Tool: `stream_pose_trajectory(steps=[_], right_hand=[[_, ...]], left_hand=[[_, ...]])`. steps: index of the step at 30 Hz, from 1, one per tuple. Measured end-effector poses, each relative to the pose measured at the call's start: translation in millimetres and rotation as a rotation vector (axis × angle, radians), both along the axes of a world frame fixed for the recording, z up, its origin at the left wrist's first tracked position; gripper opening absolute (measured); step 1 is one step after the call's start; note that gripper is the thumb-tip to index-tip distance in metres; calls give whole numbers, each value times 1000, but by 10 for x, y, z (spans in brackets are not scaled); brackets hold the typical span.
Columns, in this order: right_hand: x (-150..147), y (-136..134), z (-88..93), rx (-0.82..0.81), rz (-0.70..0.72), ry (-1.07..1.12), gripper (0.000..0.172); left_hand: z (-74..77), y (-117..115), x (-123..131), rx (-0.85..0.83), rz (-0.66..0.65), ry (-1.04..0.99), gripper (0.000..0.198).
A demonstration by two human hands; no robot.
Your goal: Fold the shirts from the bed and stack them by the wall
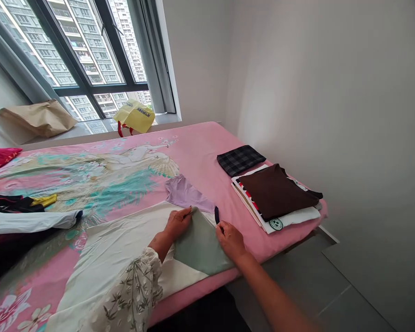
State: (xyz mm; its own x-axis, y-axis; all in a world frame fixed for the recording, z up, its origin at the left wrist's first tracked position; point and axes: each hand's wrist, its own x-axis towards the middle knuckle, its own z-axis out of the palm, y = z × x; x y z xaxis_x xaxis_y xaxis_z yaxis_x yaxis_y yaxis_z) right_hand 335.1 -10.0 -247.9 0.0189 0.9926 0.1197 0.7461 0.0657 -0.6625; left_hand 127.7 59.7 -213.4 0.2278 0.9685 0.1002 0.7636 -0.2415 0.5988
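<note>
A long garment in cream, sage green and lavender lies spread on the bed in front of me. Its green part is nearest the bed's edge, and its lavender part lies farther away, ending in a dark band. My left hand is closed, pinching the cloth at the top of the green part. To its right, my right hand is closed on the garment's edge, just below the dark band. Fingers partly hide the pinched cloth.
Folded clothes sit at the bed's right edge: a brown garment on white ones, beside a black plaid one. Other clothes lie at left. A paper bag and a yellow bag stand by the window.
</note>
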Motion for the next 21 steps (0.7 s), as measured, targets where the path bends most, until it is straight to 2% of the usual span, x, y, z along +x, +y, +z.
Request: stream_pose_trajectory(steps=[4, 8, 12, 15, 18, 21], right_hand=[[-14, 17, 24, 8, 14, -46, 21], [-42, 50, 26, -28, 9, -106, 17], [-5, 85, 3, -37, 12, -100, 15], [0, 63, 74, -56, 0, -79, 11], [-115, -45, 237, 79, 23, -73, 14], [-318, -216, 325, 215, 213, -63, 20]], left_hand=[[39, -33, 17, 0, -85, 150, 28], [89, -19, 6, -47, -104, 256, 29], [156, 44, -129, -131, -40, 326, 61], [225, 50, -294, -204, -18, 352, 72], [267, -6, -444, -259, -21, 359, 79], [239, -98, -547, -274, -18, 357, 75]])
